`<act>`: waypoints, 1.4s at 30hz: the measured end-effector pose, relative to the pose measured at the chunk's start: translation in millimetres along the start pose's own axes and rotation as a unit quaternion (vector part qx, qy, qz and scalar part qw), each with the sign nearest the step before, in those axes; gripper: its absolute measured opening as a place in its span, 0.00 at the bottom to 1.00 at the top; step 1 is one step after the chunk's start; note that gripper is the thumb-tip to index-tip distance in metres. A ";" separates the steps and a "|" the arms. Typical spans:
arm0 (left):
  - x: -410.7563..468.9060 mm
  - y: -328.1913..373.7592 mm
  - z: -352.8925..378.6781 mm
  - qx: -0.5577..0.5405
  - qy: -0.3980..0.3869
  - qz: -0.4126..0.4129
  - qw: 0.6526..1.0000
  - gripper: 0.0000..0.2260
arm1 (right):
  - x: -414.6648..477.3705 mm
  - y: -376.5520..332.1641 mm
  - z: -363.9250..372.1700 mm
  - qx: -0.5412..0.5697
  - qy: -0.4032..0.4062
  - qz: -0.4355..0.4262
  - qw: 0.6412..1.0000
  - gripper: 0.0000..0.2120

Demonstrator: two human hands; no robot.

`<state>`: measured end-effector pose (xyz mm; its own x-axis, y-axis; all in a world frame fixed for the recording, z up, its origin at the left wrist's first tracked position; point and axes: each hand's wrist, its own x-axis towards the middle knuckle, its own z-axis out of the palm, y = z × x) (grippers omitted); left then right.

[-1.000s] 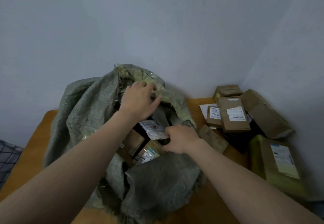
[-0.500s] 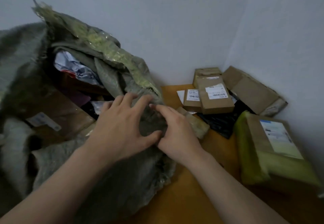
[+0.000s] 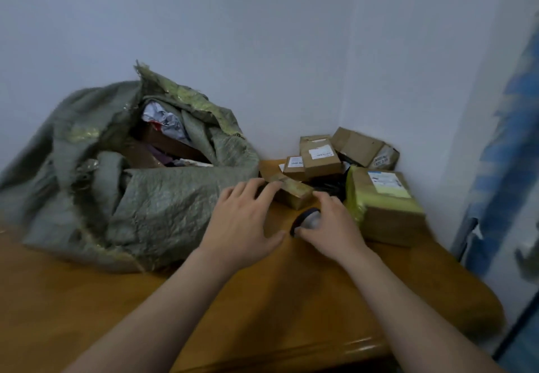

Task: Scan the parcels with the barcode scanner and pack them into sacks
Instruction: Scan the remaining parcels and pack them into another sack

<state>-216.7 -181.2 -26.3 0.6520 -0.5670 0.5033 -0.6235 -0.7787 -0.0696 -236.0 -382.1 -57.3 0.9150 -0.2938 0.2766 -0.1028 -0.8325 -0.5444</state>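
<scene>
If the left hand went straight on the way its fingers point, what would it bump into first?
Most likely the small brown parcel just ahead of the left hand; its fingertips look at or almost on the parcel's near end, though depth is hard to judge.

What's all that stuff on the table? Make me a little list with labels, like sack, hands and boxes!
table: wooden, in a corner of the room
sack: grey-green, on the left, mouth open, packages showing inside
left hand: fingers straight, tips at the small box
right hand: curled round a dark rounded thing, probably the scanner
parcels: brown boxes piled in the corner, outside the sack
big parcel: yellow-green wrapping, white label, right of the hands
</scene>
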 end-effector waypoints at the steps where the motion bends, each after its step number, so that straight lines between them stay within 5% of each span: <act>1: 0.2 5.2 -0.2 0.002 0.005 0.002 1.000 0.35 | -3.0 1.0 -0.4 -0.010 -0.014 0.018 1.000 0.43; 7: 22.2 17.5 13.8 0.014 -0.007 0.004 1.000 0.34 | 2.8 20.5 4.3 -0.062 -0.047 0.083 0.993 0.33; 12: 78.9 15.2 48.3 0.056 -0.050 0.031 0.997 0.35 | 34.9 36.7 -0.6 -0.093 -0.158 0.111 0.977 0.15; 16: 131.6 9.6 80.8 0.112 -0.100 0.056 0.987 0.36 | 57.2 46.8 9.2 0.007 -0.204 0.124 0.971 0.13; 24: 211.9 -22.3 141.9 0.186 -0.201 0.044 0.961 0.38 | 89.4 62.9 39.6 0.295 0.013 0.198 0.935 0.09; 33: 238.5 -20.7 198.5 0.116 -0.298 0.102 0.942 0.42 | 95.3 67.8 66.4 0.381 0.106 0.143 0.907 0.09; 42: 221.7 -5.9 188.4 0.103 -0.281 0.098 0.949 0.42 | 82.9 74.7 71.5 0.444 0.149 0.105 0.877 0.07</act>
<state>12.8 -352.9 -76.5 0.6956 -0.7150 -0.0705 -0.6966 -0.6472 -0.3095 -139.9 -435.1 -131.6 0.7561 -0.6169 0.2187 0.2089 -0.0892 -0.9739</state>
